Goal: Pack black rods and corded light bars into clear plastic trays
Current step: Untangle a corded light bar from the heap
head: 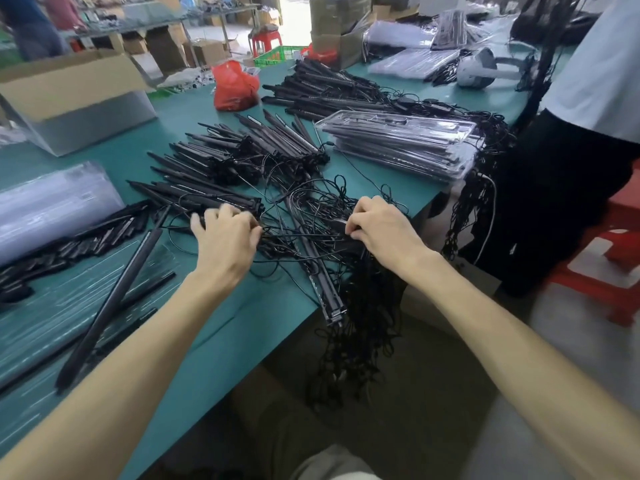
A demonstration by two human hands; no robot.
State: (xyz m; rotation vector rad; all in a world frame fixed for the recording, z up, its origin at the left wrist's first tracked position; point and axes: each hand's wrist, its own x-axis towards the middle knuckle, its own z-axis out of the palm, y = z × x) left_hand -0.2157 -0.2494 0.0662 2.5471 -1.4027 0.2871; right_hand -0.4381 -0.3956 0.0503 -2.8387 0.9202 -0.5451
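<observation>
The table [214,341] has a smooth, matt teal top. Across its middle, the light bars [214,157] look like satin black plastic, and their cords [363,306] are thin, matt black and rubbery-looking. On the table's right side, the stacked trays [398,147] are clear, glossy plastic. At its far left, a box [69,84] is dull brown cardboard. The bag [235,86] at its far edge is shiny, crinkled red plastic.

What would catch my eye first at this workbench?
The left hand and right hand, both gripping a tangle of black cords at the near edge of the green table. Behind them lie heaps of black light bars, and a stack of filled clear trays sits farther right.
</observation>
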